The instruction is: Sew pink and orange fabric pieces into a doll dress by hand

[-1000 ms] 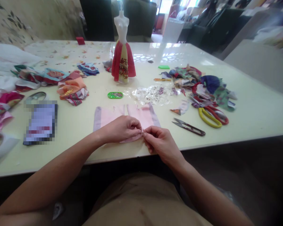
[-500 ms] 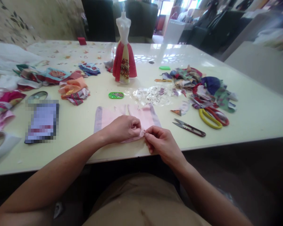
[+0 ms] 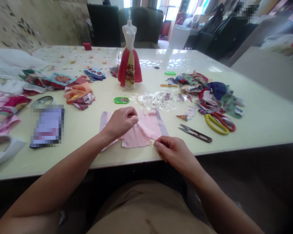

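Observation:
Pink fabric (image 3: 136,135) with greyish-lilac side strips lies flat near the table's front edge. My left hand (image 3: 123,121) is closed above its left-middle part, thumb against curled fingers; what it holds, if anything, does not show. At the fabric's lower right edge, my right hand (image 3: 170,148) is closed in a pinch. Something tiny and thin may be between its fingertips, too small to name. Thread snips (image 3: 195,132) lie to the right of that hand. Beyond the fabric sits a green tray (image 3: 121,100) of small beads.
A small mannequin (image 3: 130,35) in a red and yellow skirt stands behind. Fabric scraps (image 3: 194,81) are heaped on the right, beside yellow-and-red-handled scissors (image 3: 217,124). Clear plastic (image 3: 158,100) with beads lies mid-table. On the left are a phone (image 3: 47,126), tape rolls and more cloth.
My left hand has moved up and left, away from the fabric's front edge, uncovering its middle. My right hand has shifted slightly right and down and stays pinched.

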The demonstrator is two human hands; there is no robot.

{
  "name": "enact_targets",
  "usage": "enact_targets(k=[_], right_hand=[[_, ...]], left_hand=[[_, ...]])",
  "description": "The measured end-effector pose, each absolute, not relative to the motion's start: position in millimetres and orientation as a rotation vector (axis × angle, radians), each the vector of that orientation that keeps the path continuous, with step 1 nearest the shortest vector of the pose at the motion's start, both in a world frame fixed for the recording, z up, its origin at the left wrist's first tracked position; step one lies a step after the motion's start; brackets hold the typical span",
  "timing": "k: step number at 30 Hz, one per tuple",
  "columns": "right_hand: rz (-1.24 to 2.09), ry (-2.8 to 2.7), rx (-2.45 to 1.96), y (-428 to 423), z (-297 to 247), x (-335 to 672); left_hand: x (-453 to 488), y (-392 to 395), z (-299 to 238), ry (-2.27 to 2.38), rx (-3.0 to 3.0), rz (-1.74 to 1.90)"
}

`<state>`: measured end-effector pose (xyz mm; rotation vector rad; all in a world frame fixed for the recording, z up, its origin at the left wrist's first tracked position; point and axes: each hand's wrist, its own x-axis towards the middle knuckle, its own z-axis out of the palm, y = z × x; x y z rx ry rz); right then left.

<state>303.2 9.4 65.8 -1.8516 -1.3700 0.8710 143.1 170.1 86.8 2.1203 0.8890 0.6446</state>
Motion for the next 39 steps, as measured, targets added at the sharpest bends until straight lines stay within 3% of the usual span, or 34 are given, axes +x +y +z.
enact_targets(k=[4,10,14,22,25,33,39], right_hand=[[0.59,-1.385,-1.811,-0.8,68.0,304.3],[0.842,-1.115,-1.431,-12.4,66.7,284.6],[0.808,-1.207,-1.397,-28.2,67.6,281.4],[0.953,-0.998,-1.37,-55.0,60.7,281.2],[0.987,-0.918,-1.379,-57.8,55.8,279.6],[0.588,-1.009,-1.523,-69.5,44.1,283.8],[0.496,-1.072,-1.544,-78.9,35.7,288.8]], left_hand=[[143.8,161.2,89.6,0.796,2.101,0.714],[149.6,115.7,91.8,0.535,2.198,0.509],[146.4,78.1,90.2,0.566,2.111,0.486],[157.4,33.9,62.7,0.616,0.916,0.678],[166.1,22.6,55.3,0.576,0.759,0.682],[181.0,-2.0,55.9,0.521,0.746,0.687],[192.4,-14.3,51.6,0.486,0.685,0.608]])
